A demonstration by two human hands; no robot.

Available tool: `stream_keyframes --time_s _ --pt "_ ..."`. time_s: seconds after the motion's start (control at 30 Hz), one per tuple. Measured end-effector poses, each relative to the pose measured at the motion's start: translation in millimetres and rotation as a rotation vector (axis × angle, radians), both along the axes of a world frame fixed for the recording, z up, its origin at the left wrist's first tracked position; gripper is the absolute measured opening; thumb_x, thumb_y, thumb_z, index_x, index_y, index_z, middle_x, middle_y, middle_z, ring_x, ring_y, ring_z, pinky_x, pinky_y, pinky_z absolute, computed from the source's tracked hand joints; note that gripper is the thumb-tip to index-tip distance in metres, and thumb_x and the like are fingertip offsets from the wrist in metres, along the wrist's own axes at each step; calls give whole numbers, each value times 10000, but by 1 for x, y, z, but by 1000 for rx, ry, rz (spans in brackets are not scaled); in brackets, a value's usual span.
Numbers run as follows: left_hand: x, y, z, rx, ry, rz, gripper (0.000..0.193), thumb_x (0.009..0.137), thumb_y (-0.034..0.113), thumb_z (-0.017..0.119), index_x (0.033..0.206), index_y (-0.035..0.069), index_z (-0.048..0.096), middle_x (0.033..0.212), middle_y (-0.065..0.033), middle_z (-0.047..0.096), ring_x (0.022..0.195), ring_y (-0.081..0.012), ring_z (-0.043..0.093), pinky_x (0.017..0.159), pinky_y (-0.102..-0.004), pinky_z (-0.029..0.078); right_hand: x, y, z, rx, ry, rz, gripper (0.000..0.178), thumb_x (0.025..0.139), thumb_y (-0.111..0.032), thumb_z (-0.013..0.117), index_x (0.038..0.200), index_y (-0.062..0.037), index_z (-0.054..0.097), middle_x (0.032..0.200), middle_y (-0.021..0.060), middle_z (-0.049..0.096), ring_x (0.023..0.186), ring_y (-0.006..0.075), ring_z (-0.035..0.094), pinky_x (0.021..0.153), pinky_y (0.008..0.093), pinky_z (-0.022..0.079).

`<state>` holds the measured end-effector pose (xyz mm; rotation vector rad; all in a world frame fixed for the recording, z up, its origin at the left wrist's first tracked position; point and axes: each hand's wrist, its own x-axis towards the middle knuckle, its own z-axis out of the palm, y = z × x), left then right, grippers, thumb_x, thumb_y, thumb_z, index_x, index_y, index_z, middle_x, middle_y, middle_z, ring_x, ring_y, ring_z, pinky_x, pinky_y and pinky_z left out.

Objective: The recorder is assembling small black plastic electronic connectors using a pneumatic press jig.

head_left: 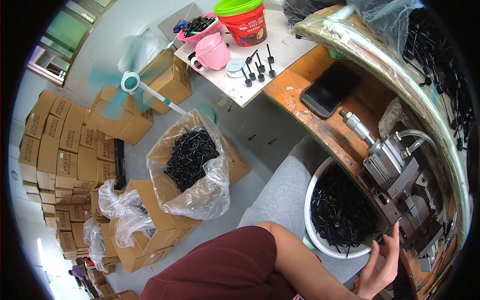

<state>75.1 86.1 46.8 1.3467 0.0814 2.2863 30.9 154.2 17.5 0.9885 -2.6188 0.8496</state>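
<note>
My left hand [382, 265] reaches from the lower edge, with a maroon sleeve on the arm, to the front of a grey metal press fixture [400, 180] on the wooden bench. Its fingertips pinch a thin black pin [387, 233] at the fixture's lower jaw. Just left of the hand, a white basin [311, 192] full of black pins rests on my grey-trousered lap. My right hand is out of view.
A black phone [329, 90] lies on the bench [292, 95]. On the floor are an open carton with a bag of black pins [192, 160], stacked cartons [65, 145] and a teal fan [131, 81]. A white board holds a pink cup [212, 51], bowls and several upright pins.
</note>
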Motion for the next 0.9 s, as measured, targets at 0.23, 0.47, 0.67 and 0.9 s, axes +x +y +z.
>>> stream_keyframes --time_s 0.23,0.47,0.67,0.9 --pt "1 5 0 22 -6 -31 387 885 289 674 1100 -25 607 948 -92 637 840 -185 629 709 -317 504 13 3 -17 -1 -64 95 227 791 80 694 994 52 595 1284 231 635 754 245 673 658 306 534" --pt "3 8 0 33 -18 -42 426 890 331 668 1102 -31 595 954 -92 629 852 -180 621 716 -317 498 19 -4 -20 58 -80 186 270 747 78 730 974 32 592 1272 234 638 729 274 657 670 333 516" --pt "8 7 0 57 -31 -92 461 895 367 663 1103 -37 586 960 -92 622 861 -175 614 722 -316 492 32 -12 -29 37 -146 205 263 708 62 751 914 5 598 1228 217 666 703 270 647 666 341 495" --pt "11 8 -1 68 -49 -108 503 900 409 656 1105 -43 574 967 -91 614 873 -170 606 729 -316 485 28 -5 -47 73 -227 231 227 737 21 746 917 -3 609 1213 191 676 701 285 645 653 350 488"
